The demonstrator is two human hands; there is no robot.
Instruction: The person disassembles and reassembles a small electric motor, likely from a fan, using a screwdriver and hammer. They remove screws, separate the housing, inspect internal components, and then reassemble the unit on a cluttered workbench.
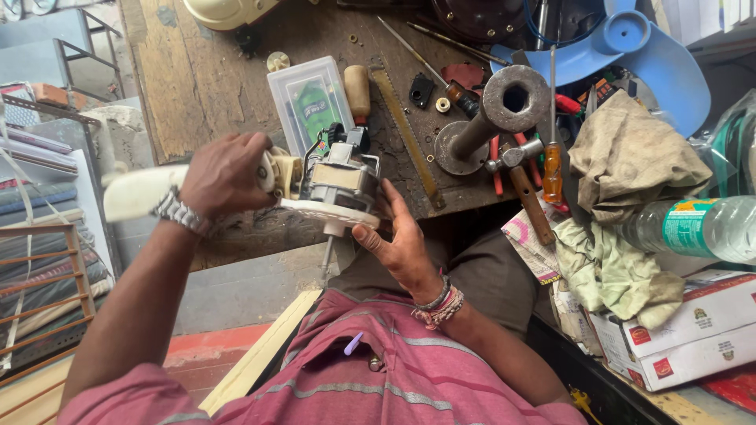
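Closest in, a pink striped shirt [378,378] fills the lower view, and both arms reach out from it to a small fan motor [340,182] held at the edge of the wooden bench [197,79]. Right hand [402,240] lies under and beside the motor, its grip spread open, palm cupping the pale round plate so the shaft can hang free below. Left hand [224,171] closes its grip round the cream housing at the motor's other end, probably steadying it against turning. Just beyond the motor sits a clear plastic box [309,98] and a wooden-handled tool [357,90]. Farther to the right-hand side stand a steel pipe stand [496,110], a hammer [524,181], an orange screwdriver [552,169], rags [630,157] and a blue fan blade [646,47].
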